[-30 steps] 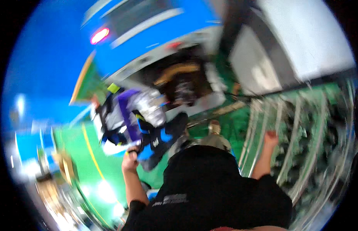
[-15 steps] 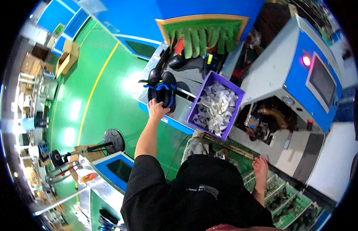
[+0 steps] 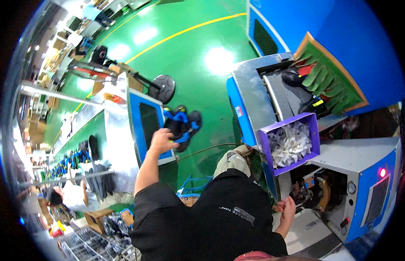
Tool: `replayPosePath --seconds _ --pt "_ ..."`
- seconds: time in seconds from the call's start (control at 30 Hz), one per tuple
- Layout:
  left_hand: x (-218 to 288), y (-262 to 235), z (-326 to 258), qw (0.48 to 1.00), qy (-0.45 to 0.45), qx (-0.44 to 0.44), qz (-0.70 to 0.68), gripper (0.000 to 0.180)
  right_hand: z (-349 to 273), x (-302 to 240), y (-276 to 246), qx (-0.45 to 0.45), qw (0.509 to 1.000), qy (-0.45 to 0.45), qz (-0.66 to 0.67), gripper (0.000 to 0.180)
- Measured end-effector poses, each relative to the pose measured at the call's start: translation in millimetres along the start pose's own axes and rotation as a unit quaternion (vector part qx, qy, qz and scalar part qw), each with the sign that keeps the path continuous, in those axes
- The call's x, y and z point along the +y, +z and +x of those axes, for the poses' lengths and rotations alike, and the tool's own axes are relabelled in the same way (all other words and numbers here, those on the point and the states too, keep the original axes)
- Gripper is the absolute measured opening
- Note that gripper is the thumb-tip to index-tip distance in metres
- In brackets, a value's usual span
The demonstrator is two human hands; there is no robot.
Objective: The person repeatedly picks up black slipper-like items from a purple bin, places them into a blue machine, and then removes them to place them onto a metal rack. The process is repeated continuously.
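Observation:
My left hand (image 3: 161,140) is stretched out to the left and grips a black and blue shoe (image 3: 182,125), held in the air above the green floor beside a silver and blue conveyor (image 3: 124,126). My right hand (image 3: 288,208) hangs low at my right side next to the blue and grey machine (image 3: 363,182); its fingers are curled and I see nothing in them. A purple bin (image 3: 272,130) of white paper pieces stands on the machine to my right.
More dark shoes (image 3: 305,93) lie on a grey belt under green flaps (image 3: 326,80). The machine carries a red light (image 3: 381,172). Another person (image 3: 67,195) in white works at the far left. A black round base (image 3: 164,85) stands on the floor.
My view and body have swung left. The left hand has carried the shoe away from the bin and belt over to the conveyor side. The right hand stays by the machine.

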State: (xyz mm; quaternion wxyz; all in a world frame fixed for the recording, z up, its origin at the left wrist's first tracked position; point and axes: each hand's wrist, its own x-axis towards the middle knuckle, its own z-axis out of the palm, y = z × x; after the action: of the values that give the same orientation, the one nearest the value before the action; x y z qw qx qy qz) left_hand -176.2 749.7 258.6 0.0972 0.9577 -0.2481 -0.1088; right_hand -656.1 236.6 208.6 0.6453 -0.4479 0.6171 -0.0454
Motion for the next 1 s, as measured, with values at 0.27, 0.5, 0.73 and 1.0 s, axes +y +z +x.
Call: replayPosePath --seconds 0.27,0.5,0.73,1.0 --pt "-137 -72 -158 0.695 -0.58 0.272 0.327 0.034 -27 -97 -1 -0.015 0.946 -0.201 -0.255 0.043" --pt "-25 79 89 0.963 -0.14 0.232 0.0 0.028 -87 -221 3 0.359 0.637 -0.611 -0.302 0.029" --pt "379 200 355 0.935 0.217 -0.111 -0.259 0.065 -4 -284 -57 0.599 0.327 -0.584 -0.44 0.046" --pt "619 304 476 0.92 0.113 -0.175 -0.332 0.091 9 -257 -61 0.645 0.326 -0.531 -0.442 0.053"
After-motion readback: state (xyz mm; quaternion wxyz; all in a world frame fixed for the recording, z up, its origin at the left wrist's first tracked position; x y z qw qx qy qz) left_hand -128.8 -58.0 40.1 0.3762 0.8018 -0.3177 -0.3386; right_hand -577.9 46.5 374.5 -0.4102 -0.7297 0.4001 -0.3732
